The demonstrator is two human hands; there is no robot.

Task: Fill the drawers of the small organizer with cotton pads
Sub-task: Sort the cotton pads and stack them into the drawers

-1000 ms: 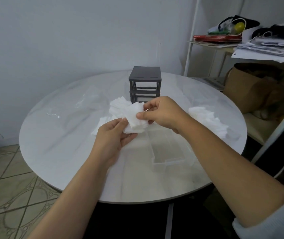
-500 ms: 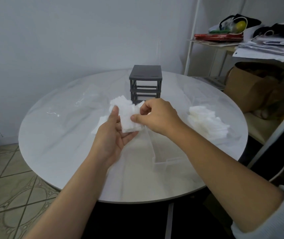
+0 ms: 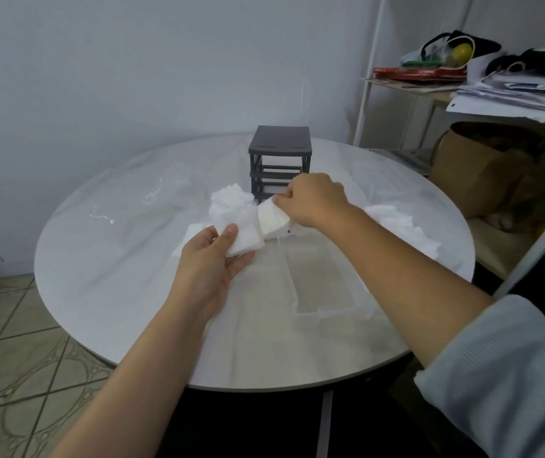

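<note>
Home room: round marble-look table (image 3: 105,292), patterned floor tiles (image 3: 16,375), cluttered shelf (image 3: 429,85) with papers (image 3: 522,97)

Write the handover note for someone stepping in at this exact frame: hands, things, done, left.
Left hand holds a bunch of cotton pads. Right hand pinches a few pads at that bunch's edge.
Clear drawer lies on the table near the person, seemingly empty. Dark organizer frame stands behind, slots open. Second pad pile sits at the table's right.
Done: drawer is out. Left: fill the drawers, slide them back.
</note>
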